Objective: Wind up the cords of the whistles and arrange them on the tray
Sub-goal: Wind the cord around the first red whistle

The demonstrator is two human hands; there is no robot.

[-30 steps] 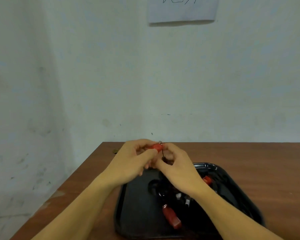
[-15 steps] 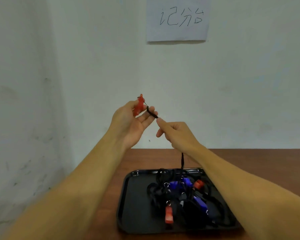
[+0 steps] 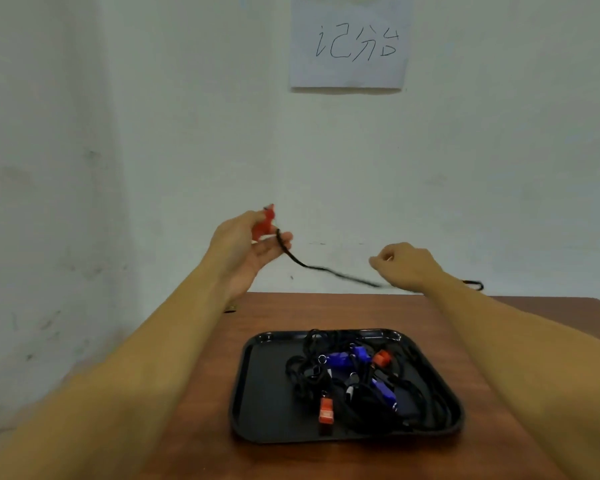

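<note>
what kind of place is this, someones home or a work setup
Probably a bare work or recording station, not a lived-in room: a plain wooden table stands against a scuffed white wall, a handwritten paper sign hangs above it, and a black tray holds tangled whistles.

Three red whistles show: one (image 3: pixel 264 224) held in the left hand (image 3: pixel 246 249), one (image 3: pixel 326 412) on the tray (image 3: pixel 257 393) below and between the hands, and one (image 3: pixel 381 358) under the right hand (image 3: pixel 407 265). Blue whistles number at least two (image 3: pixel 345 357) (image 3: pixel 383 389); the tangle of black cords (image 3: pixel 309 372) hides any others. One cord (image 3: pixel 326 270) stretches between the two hands. One tray. One sheet of paper (image 3: pixel 349 43) hangs above the hands.
</note>
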